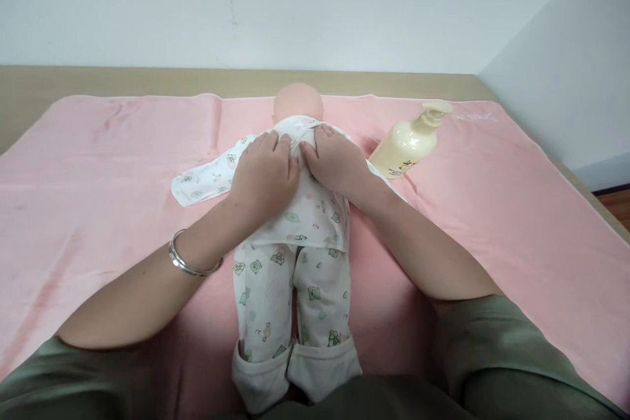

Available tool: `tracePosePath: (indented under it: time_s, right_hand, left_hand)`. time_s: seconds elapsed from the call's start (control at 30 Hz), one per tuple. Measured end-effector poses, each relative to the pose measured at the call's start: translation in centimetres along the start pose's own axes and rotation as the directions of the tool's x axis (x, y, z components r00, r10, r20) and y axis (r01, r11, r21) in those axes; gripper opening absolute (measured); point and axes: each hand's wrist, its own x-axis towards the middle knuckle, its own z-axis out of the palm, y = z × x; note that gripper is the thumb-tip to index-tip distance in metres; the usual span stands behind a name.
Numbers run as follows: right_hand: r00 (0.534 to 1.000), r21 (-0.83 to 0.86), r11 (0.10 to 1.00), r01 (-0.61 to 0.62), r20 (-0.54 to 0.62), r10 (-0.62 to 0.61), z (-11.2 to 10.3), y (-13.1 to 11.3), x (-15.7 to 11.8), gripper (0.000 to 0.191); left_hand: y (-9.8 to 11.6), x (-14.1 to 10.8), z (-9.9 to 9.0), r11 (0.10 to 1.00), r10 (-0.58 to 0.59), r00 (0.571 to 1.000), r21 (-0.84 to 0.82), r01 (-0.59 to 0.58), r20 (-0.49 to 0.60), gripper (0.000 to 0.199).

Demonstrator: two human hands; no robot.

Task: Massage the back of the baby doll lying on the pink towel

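A baby doll [298,102] lies lengthwise before me, its smooth bald head at the far end and no face showing. It wears a white printed top [315,213] and matching trousers [268,295] with turned-up cuffs. My left hand [267,167] rests flat on the left side of the doll's upper body, fingers pointing away from me. Opposite it, my right hand [339,161] lies on the upper right side, thumb toward the middle. Both palms are hidden against the cloth. One sleeve stretches out to the left; my right forearm covers most of the other.
Pink cloth [123,210] spreads under the doll over a wooden table [147,82]. A pale yellow pump bottle [408,144] leans or lies tilted just right of the doll, near my right forearm. White walls [344,6] border the back and right. A silver bangle [189,262] circles my left wrist.
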Motion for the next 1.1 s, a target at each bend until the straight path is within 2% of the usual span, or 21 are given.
tracePosePath:
  time_s: [0.1, 0.23, 0.33, 0.4, 0.47, 0.6, 0.7, 0.8, 0.97, 1.03, 1.1]
  right_hand:
    - [0.998, -0.098, 0.993, 0.067, -0.01, -0.068, 0.0, -0.3, -0.6, 0.056]
    - [0.993, -0.237, 0.964, 0.119, 0.006, -0.121, -0.5, -1.6, -2.7, 0.051]
    - [0.979, -0.311, 0.93, 0.197, 0.017, -0.202, -0.8, -2.3, -3.9, 0.043]
    - [0.976, -0.287, 0.934, 0.213, 0.013, -0.219, -0.7, -2.3, -4.0, 0.039]
    - [0.985, -0.212, 0.963, 0.164, -0.022, -0.172, -0.5, -1.9, -3.3, 0.036]
    - [0.998, -0.103, 0.994, 0.042, -0.032, -0.045, -0.1, -0.8, -1.2, 0.046]
    - [0.999, -0.101, 0.994, 0.046, -0.006, -0.047, 0.0, -0.5, -0.6, 0.052]
    - [0.995, -0.173, 0.981, 0.091, -0.017, -0.095, 0.0, -0.9, -1.2, 0.054]
    - [0.982, -0.309, 0.934, 0.182, 0.013, -0.187, -0.3, -2.4, -3.6, 0.051]
    - [0.979, -0.269, 0.941, 0.203, 0.024, -0.204, -0.9, -2.7, -4.0, 0.044]
    - [0.983, -0.156, 0.971, 0.183, 0.042, -0.179, -1.5, -2.5, -3.9, 0.036]
  left_hand:
    - [0.1, 0.1, 0.0, 1.0, -0.004, 1.0, -0.02, 0.003, -0.006, 0.035]
    - [-1.4, 1.8, -0.3, 0.983, -0.121, 0.99, -0.133, 0.129, 0.068, 0.022]
    - [-2.7, 2.8, -0.5, 0.961, -0.168, 0.975, -0.198, 0.195, 0.146, 0.029]
    - [-3.0, 3.0, -0.5, 0.961, -0.16, 0.975, -0.203, 0.19, 0.158, 0.032]
    - [-2.5, 2.5, -0.4, 0.973, -0.154, 0.98, -0.154, 0.173, 0.129, 0.031]
    - [-0.6, 0.8, 0.1, 0.998, -0.069, 0.997, 0.007, 0.069, 0.014, 0.029]
    - [0.2, 0.2, 0.4, 1.0, -0.017, 0.999, 0.022, 0.017, -0.028, 0.031]
    - [-0.1, 0.7, 0.1, 0.997, -0.063, 0.998, -0.046, 0.063, 0.007, 0.026]
    - [-1.7, 2.4, -0.3, 0.956, -0.218, 0.971, -0.177, 0.232, 0.097, 0.028]
    - [-2.1, 2.6, -0.2, 0.949, -0.223, 0.971, -0.206, 0.237, 0.088, 0.029]
    - [-2.2, 2.6, 0.1, 0.953, -0.211, 0.975, -0.205, 0.221, 0.07, 0.028]
